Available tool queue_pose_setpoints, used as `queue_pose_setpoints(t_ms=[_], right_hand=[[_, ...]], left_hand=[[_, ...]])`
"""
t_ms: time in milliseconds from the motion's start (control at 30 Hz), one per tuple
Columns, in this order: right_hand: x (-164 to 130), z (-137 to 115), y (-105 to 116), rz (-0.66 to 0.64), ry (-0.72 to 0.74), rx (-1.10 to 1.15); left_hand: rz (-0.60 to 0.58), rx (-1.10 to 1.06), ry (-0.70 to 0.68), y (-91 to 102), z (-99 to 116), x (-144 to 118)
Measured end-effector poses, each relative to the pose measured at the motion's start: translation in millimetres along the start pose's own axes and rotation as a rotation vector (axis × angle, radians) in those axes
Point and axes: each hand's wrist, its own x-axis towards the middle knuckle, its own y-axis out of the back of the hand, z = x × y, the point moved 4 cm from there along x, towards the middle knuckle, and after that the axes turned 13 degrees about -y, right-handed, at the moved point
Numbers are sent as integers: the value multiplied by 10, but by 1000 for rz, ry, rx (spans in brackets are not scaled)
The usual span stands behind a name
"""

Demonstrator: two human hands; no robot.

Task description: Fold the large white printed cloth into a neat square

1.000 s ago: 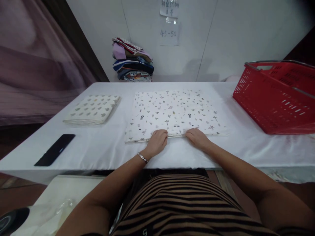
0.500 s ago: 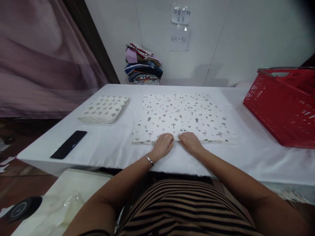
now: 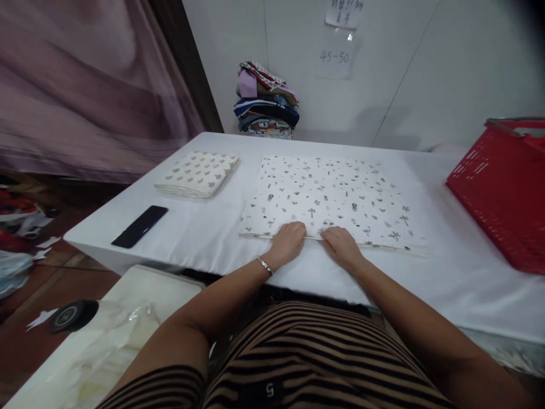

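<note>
On a white desk [image 3: 204,227], a folded cloth [image 3: 332,193] (pale, printed with palm trees) lies flat; the left hand [image 3: 288,241] and right hand [image 3: 342,244], just apart, each grasp its near edge. To the right stands a red basket [image 3: 502,196].

Pale grey panelled wall [image 3: 409,51]: soft shadow falling low, dark blur crowding the top-right corner!
Glossy white tablecloth [image 3: 217,224]: faint sheen!
</note>
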Motion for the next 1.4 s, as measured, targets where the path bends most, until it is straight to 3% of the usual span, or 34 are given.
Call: queue_pose_setpoints(t_ms=[267,667,833,967,1100,1400], right_hand=[[10,1,-6,-18,-12,16],[18,-100,25,-43,44,-64],[99,-275,32,-98,-36,-113],[232,-495,-77,-122,-14,-113],[326,-592,-192,-97,3,-72],[250,-532,-273,13,19,20]], left_hand=[[-15,138,-18,28,-73,-99],[-17,198,-152,118,-61,-161],[-31,183,-163,147,-60,-181],[-39,202,-159,132,-61,-181],[-34,198,-122,87,-96,-176],[-67,150,-47,37,-106,-202]])
